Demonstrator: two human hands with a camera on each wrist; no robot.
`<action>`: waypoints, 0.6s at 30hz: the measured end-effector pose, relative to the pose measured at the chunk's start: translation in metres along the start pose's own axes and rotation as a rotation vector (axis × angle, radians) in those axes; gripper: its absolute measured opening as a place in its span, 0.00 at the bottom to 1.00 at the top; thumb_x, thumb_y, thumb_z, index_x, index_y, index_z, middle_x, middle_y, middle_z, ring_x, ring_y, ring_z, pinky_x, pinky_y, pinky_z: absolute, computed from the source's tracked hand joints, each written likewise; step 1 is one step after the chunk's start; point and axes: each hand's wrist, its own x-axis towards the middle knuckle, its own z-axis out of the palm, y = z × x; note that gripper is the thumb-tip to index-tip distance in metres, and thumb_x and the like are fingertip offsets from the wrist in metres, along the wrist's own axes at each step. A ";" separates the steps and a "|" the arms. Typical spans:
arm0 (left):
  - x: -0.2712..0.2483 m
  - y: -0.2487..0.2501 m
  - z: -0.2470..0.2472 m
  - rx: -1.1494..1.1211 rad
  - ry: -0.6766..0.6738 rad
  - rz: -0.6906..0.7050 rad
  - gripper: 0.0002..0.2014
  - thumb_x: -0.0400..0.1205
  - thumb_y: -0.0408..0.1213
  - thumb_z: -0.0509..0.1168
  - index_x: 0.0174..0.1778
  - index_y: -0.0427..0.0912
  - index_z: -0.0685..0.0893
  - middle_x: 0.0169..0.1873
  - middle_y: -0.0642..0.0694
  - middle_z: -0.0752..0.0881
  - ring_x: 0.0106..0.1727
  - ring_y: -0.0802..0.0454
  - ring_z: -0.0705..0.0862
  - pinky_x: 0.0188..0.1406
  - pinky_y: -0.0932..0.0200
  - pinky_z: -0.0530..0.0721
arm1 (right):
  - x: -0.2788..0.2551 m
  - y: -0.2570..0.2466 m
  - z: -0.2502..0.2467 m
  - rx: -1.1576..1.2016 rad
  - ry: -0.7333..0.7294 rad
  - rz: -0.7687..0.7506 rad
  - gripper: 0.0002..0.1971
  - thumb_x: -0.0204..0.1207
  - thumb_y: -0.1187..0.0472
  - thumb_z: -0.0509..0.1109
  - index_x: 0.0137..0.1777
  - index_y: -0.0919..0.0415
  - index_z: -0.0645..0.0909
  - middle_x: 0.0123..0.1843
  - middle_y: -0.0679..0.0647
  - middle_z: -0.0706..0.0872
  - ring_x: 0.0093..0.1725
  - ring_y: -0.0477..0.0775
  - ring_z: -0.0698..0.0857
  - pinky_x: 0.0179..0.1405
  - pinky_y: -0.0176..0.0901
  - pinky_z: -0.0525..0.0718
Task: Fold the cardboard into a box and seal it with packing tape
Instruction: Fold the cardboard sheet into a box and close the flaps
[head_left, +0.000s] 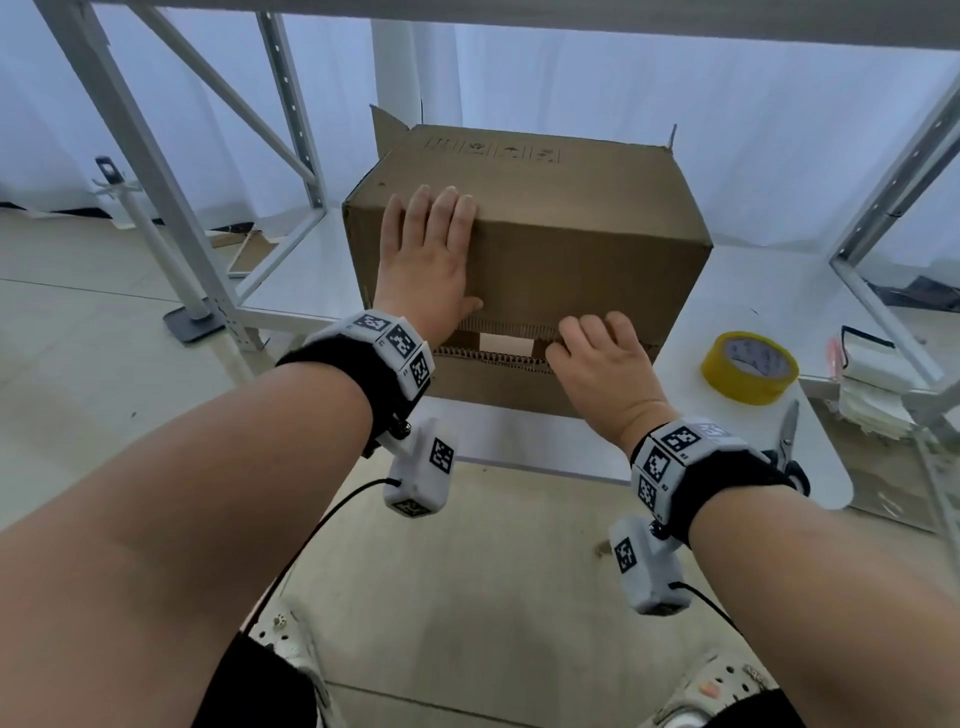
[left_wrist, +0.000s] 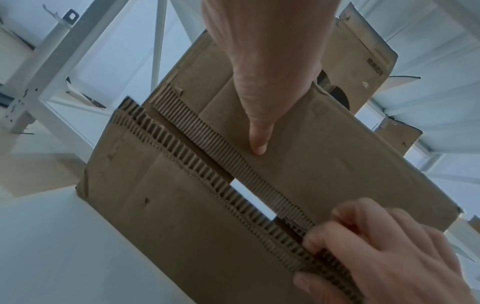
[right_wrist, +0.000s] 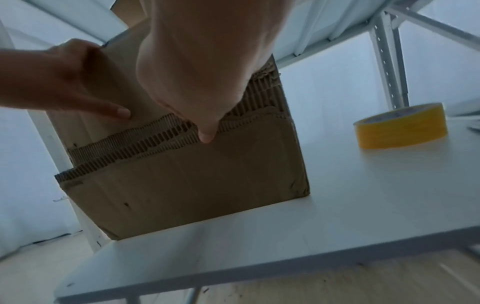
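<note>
Box (head_left: 524, 260) on its side on the table (head_left: 727, 415): left hand (head_left: 423, 260) flat, fingers together, on the upper flap; right hand (head_left: 602, 364), fingers curled, pinches the seam w/ the lower flap. A gap shows between the 2 flaps. Next, prob.: shut it, then fetch the tape roll (head_left: 748, 366) near the right hand.

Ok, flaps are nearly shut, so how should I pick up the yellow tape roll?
The tape roll lies flat on the table, to the right of the box, hole facing up. Come from above with the right hand, the nearer one: thumb in the hole, fingers on the outer wall. That grip probably suits it, since the scissors lie close on its near side.
</note>
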 end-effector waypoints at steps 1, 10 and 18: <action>0.000 0.001 0.001 -0.005 0.003 -0.006 0.49 0.72 0.53 0.73 0.81 0.40 0.52 0.80 0.42 0.57 0.81 0.39 0.52 0.79 0.40 0.40 | 0.001 0.001 0.003 -0.008 0.021 0.007 0.08 0.71 0.68 0.64 0.45 0.60 0.82 0.51 0.60 0.83 0.48 0.63 0.81 0.61 0.57 0.68; -0.001 -0.004 0.009 0.007 0.040 0.036 0.55 0.68 0.59 0.74 0.82 0.39 0.51 0.79 0.39 0.60 0.81 0.36 0.55 0.79 0.37 0.43 | 0.024 0.012 0.015 -0.031 0.056 0.090 0.52 0.70 0.67 0.73 0.84 0.50 0.40 0.84 0.64 0.41 0.82 0.68 0.43 0.78 0.65 0.35; -0.010 -0.013 0.020 0.174 0.051 0.158 0.66 0.61 0.66 0.75 0.81 0.41 0.37 0.81 0.33 0.55 0.81 0.32 0.52 0.77 0.34 0.43 | 0.030 0.031 0.008 0.070 -0.081 0.349 0.72 0.52 0.38 0.83 0.80 0.44 0.27 0.83 0.60 0.35 0.81 0.68 0.41 0.70 0.80 0.37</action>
